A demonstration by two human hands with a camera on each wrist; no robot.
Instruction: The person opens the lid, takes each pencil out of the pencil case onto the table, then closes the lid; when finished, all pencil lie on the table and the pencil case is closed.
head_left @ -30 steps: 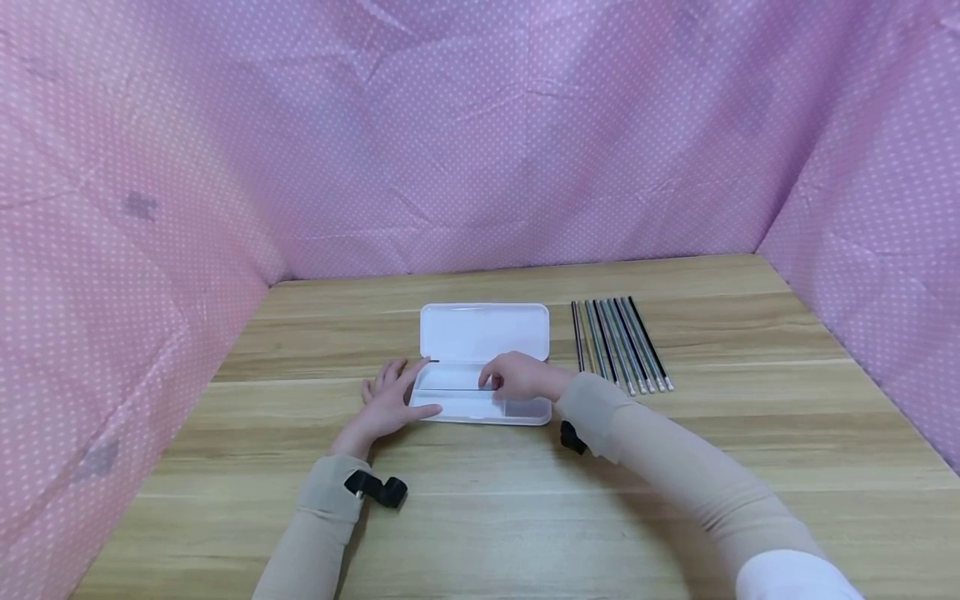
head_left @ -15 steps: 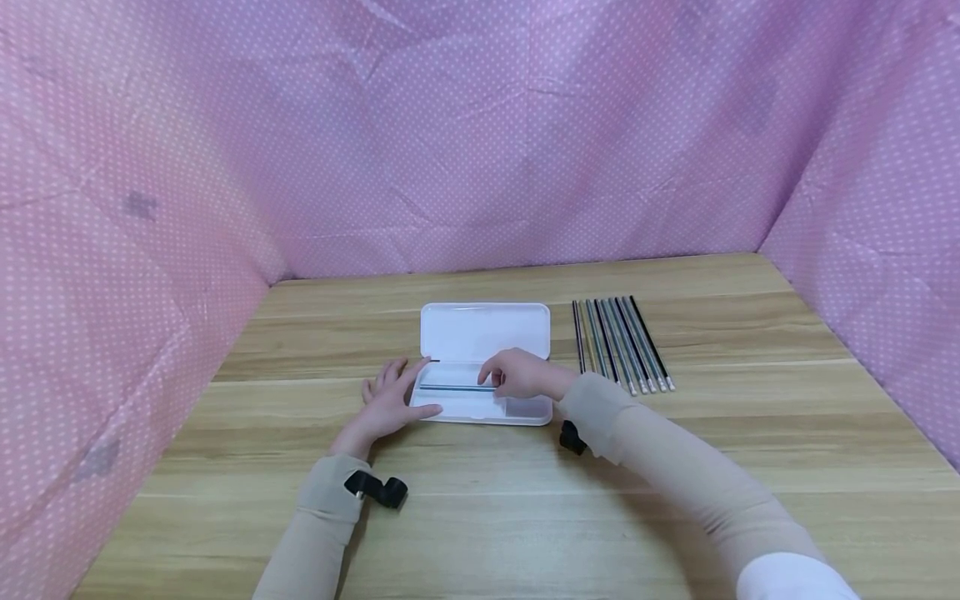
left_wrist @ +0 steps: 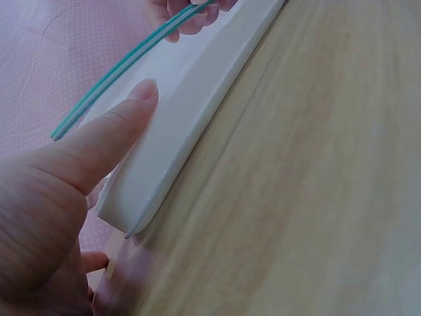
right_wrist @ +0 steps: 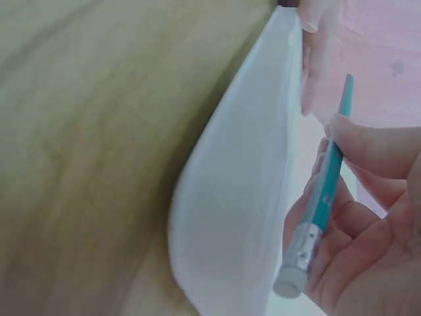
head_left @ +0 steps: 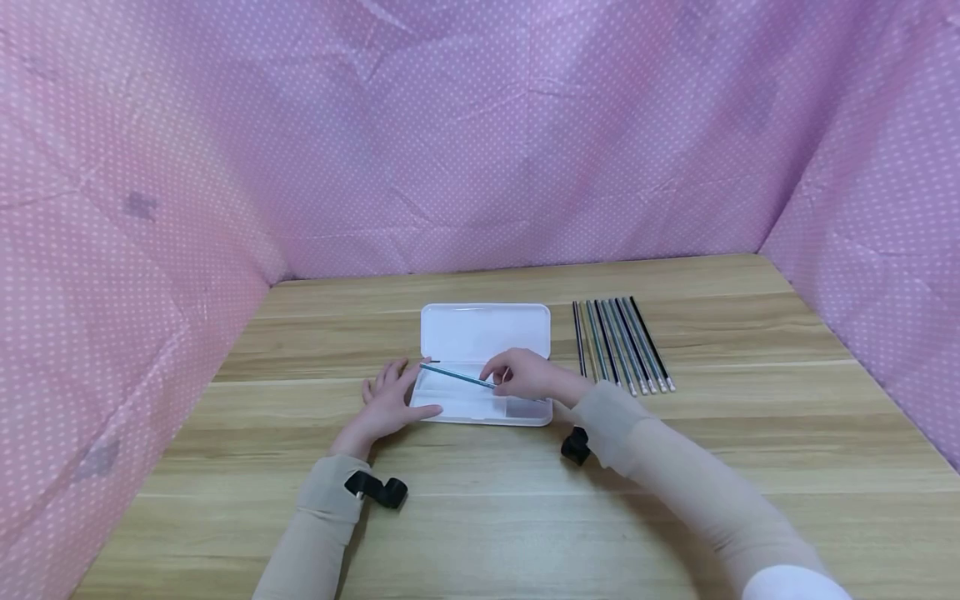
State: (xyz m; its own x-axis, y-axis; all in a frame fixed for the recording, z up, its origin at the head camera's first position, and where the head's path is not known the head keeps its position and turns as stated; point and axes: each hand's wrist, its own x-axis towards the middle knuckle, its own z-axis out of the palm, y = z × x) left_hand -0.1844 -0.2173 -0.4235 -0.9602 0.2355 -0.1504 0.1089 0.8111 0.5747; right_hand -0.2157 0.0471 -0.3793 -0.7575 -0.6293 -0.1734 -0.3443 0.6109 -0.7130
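Note:
A white plastic pencil case lies on the table with its lid laid back. My left hand steadies its left end, fingers spread and thumb resting on the front part. Above the tray, my right hand pinches a teal pencil between thumb and fingers. The pencil slants, its far end up toward the left index finger. In the right wrist view the pencil's metal band and eraser point at the camera. The left wrist view shows the pencil's other end raised over the case, past my left thumb.
A row of several pencils, dark, silvery and one yellowish, lies right of the case, erasers toward me. My right forearm passes close to their near ends. Pink dotted cloth walls in the wooden table at back and sides.
The teal pencil has come up from low in the case tray, its left end tilting upward and away. My right wrist has shifted slightly; my left hand has stayed in place.

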